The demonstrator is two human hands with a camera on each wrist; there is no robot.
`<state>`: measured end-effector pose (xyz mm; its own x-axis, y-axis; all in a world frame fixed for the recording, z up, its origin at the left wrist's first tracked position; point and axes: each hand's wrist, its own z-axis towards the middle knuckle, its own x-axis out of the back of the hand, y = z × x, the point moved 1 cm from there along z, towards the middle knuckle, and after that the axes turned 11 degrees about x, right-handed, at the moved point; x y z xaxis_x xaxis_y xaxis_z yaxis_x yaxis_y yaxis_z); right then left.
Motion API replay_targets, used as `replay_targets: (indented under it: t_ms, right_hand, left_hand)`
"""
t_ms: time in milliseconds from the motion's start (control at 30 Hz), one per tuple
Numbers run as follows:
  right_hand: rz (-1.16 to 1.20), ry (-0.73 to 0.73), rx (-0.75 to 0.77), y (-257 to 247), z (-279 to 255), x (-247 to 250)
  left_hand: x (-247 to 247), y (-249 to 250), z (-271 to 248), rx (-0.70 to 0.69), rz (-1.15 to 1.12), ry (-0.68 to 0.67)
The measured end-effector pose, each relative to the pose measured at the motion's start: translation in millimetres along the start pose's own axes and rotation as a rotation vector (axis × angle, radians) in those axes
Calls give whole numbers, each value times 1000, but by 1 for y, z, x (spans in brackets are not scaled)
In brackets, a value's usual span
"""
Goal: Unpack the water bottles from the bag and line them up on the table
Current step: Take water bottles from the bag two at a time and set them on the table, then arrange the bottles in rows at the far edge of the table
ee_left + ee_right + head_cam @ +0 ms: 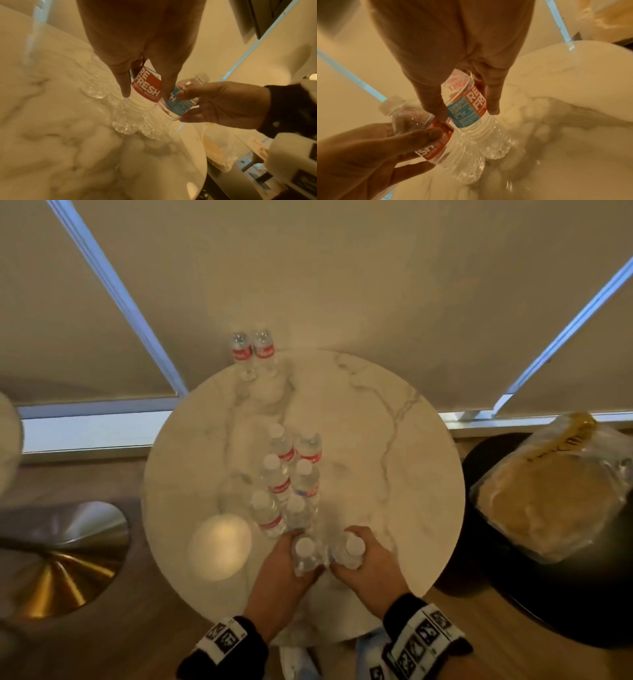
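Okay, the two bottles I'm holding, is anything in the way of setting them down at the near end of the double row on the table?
Nothing visible. The left hand and right hand each grip a bottle directly behind the nearest standing pair, and the marble table beneath them looks bare.

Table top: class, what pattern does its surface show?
White marble with grey veins on the table top, clearest in the head view.

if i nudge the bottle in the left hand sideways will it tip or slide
Probably tips: the bottle is tall over a narrow base on the smooth marble table. It looks full, so fairly heavy. The left hand grips it, beside the right hand.
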<state>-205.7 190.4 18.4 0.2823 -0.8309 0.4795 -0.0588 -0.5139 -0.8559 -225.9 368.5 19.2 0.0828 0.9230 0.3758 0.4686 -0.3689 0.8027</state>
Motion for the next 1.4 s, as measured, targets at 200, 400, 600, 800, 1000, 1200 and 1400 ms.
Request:
replay_targets:
  t_ms: [200, 400, 600, 800, 1000, 1200, 1400]
  right_hand:
    - [-67, -13, 6, -7, 11, -9]
    - [-34, -303, -85, 8, 22, 14]
    - [-139, -326, -30, -5, 57, 69]
    - [-268, -186, 36, -47, 142, 77]
    - [-409, -227, 192, -99, 207, 47]
    - [-570, -164, 255, -104, 227, 33]
    - [-610, -82, 205, -101, 276, 56]
  left_hand:
    - [9, -5, 6, -20, 124, 4]
    - [18, -17, 8, 53, 212, -29]
    - [80, -24, 9, 185, 345, 27]
    - [162, 28, 61, 68, 387, 294]
    - [154, 111, 151, -178, 355, 87]
    - [127, 130, 196, -268, 708, -142]
    - [135, 148, 252, -344, 651, -185]
